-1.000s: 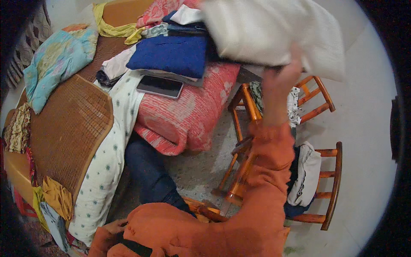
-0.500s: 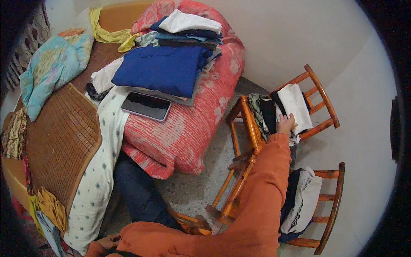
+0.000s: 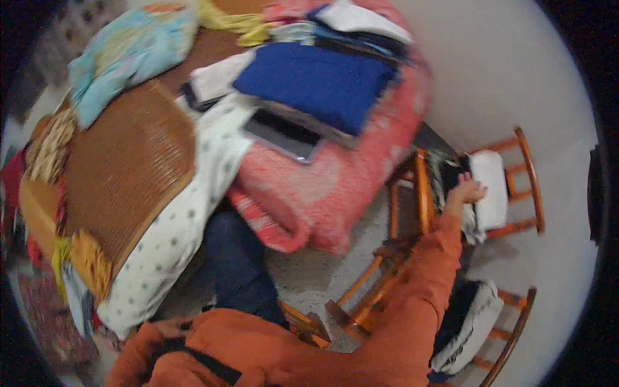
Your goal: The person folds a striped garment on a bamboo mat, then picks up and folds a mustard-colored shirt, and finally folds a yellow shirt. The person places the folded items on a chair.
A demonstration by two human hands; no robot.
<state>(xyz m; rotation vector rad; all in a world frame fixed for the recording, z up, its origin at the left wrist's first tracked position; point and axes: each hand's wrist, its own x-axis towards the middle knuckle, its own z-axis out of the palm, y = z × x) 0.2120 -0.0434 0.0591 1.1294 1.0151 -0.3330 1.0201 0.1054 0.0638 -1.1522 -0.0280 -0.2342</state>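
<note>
My right hand (image 3: 469, 190) is stretched out over a wooden chair at the right, its fingers apart and nothing visible in them. Beside the fingers lies a folded white cloth (image 3: 491, 187), and a dark patterned garment (image 3: 442, 169) sits on the hand's other side. Whether the fingertips touch the clothes is hard to tell through the blur. My left hand (image 3: 173, 327) rests low by my body, near the edge of the bed; its fingers do not show clearly.
On a red-and-white blanket (image 3: 309, 193) lie a folded blue cloth (image 3: 316, 84), a phone (image 3: 284, 134) and a folded stack topped with white cloth (image 3: 364, 19). A second chair (image 3: 516, 332) holds grey and dark clothes. A woven brown mat (image 3: 129, 174) covers the bed.
The whole view has swung, so the bed and chairs sit further right in the picture. My right hand stays by the chair's clothes, its fingers now more spread.
</note>
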